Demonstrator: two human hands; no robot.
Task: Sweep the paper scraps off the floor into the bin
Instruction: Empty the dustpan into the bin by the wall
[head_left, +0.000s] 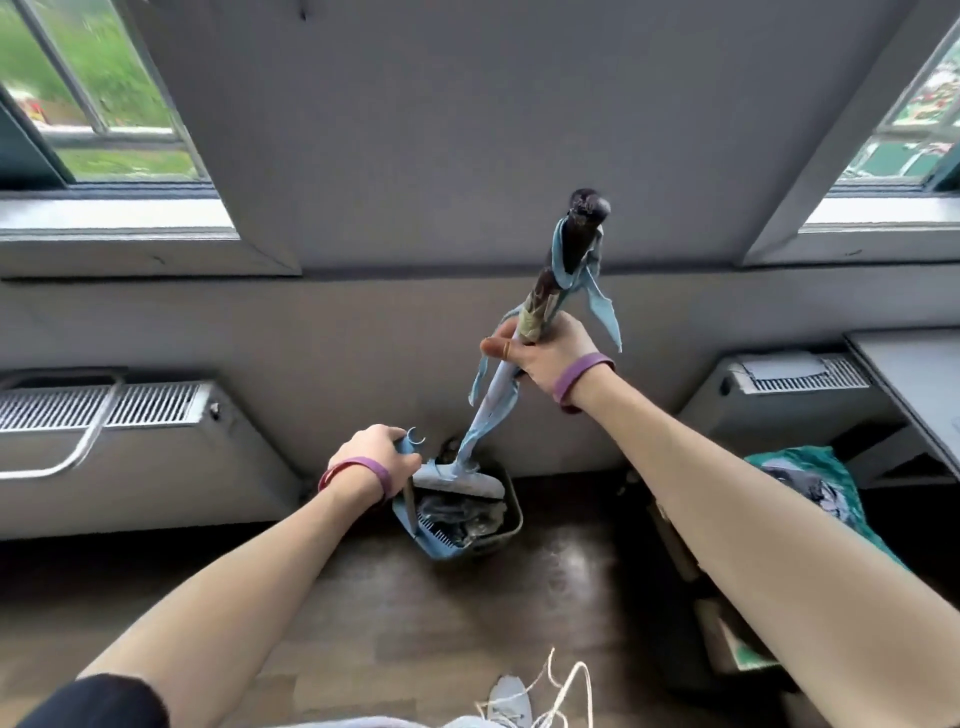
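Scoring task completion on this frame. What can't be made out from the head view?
- Bin contents: covered by the broom and the tilted dustpan. What shows inside is dark and blurred.
- Left hand fingers: hidden behind the back of the hand, on the dustpan's handle.
- Floor near the feet: cut off by the bottom edge and partly covered by both forearms.

Soft daylight enters through the left glass-paned window (114, 78) and the right glass-paned window (930, 104), lighting the plain grey wall (467, 130) evenly. The dark wooden floor (415, 597) is dim, with one pale glare patch. Edges bow from wide-angle distortion; everything looks slightly blurred.
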